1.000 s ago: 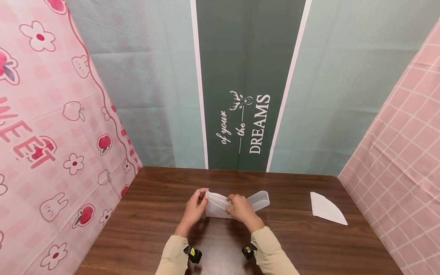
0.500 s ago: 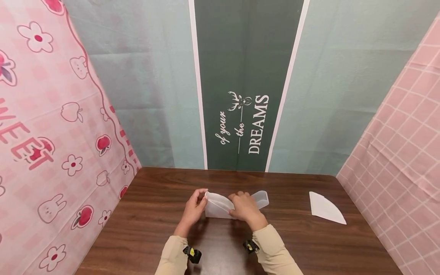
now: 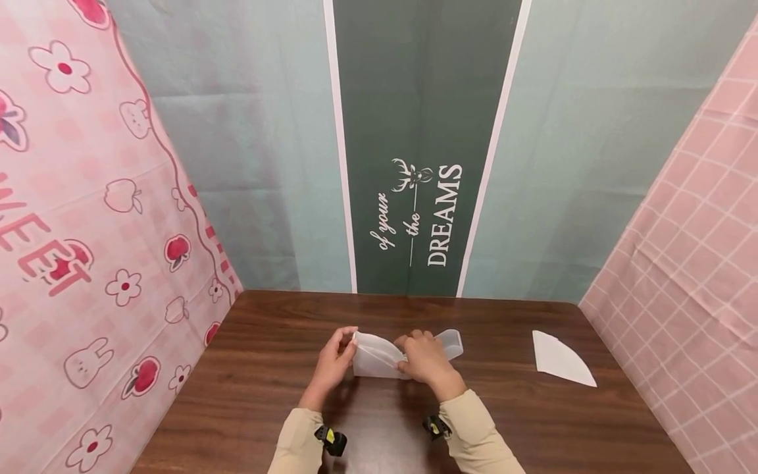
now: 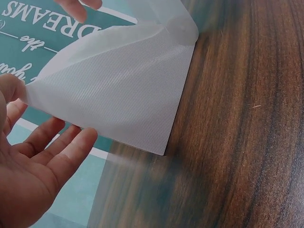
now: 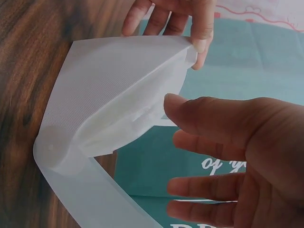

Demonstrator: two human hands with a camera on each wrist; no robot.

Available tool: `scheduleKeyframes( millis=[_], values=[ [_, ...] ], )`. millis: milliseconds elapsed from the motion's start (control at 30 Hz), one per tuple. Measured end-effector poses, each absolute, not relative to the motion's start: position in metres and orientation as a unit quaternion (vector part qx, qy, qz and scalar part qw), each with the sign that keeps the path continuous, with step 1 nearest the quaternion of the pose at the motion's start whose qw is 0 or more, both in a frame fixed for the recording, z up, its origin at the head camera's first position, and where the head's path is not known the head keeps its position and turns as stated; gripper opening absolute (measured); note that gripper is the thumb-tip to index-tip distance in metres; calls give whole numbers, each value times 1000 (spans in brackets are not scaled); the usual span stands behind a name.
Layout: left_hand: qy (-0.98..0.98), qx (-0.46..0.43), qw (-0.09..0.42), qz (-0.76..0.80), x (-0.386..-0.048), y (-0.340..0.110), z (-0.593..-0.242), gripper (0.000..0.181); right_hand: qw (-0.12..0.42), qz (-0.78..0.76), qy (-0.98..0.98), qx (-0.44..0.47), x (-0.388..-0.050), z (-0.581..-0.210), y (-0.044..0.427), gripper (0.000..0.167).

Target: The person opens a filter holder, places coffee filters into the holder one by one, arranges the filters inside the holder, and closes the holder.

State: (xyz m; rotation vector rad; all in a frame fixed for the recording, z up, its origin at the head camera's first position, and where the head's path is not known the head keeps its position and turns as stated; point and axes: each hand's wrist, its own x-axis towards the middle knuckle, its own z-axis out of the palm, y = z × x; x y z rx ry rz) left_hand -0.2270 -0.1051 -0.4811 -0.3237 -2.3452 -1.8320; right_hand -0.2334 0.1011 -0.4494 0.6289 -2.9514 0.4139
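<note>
My left hand (image 3: 333, 362) pinches the left corner of a white, finely ribbed fan-shaped case (image 4: 123, 90) between thumb and index finger. Its other fingers lie along the case's edge in the left wrist view. The case's mouth gapes, and a smooth white fan-shaped sheet, like a paper coffee filter (image 5: 133, 118), shows inside. From a round pivot at the far corner, a translucent plastic strip (image 5: 109, 194) swings out sideways. My right hand (image 5: 237, 137) has its fingers extended beside the mouth of the case. In the head view it covers part of the strip (image 3: 453, 342).
Another white fan-shaped paper sheet (image 3: 562, 359) lies at the right of the brown wooden table (image 3: 266, 395). Behind stands a green cloth (image 3: 408, 99) with white lettering. Pink patterned cloths hang at both sides.
My right hand has moved slightly right along the case, uncovering more of it and hiding more of the strip. The left hand keeps its pinch on the corner.
</note>
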Motion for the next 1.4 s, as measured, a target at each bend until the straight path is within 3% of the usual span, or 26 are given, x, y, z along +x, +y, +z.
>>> scheduleKeyframes(
  millis=[367, 600, 967, 1200, 1400],
  values=[
    [-772, -111, 74, -622, -232, -104, -480, 25, 69, 123, -970, 200, -235, -442, 110, 36],
    [-782, -102, 87, -609, -246, -106, -512, 25, 77, 127, -970, 193, -231, -441, 117, 36],
    [-780, -111, 83, -610, -247, -109, -517, 24, 99, 117, -971, 183, -230, -439, 130, 37],
    [-789, -111, 78, -599, -244, -109, -513, 25, 112, 116, -973, 168, -229, -438, 136, 38],
    [-785, -118, 70, -604, -229, -105, -487, 24, 139, 118, -969, 166, -231, -439, 145, 36]
  ],
)
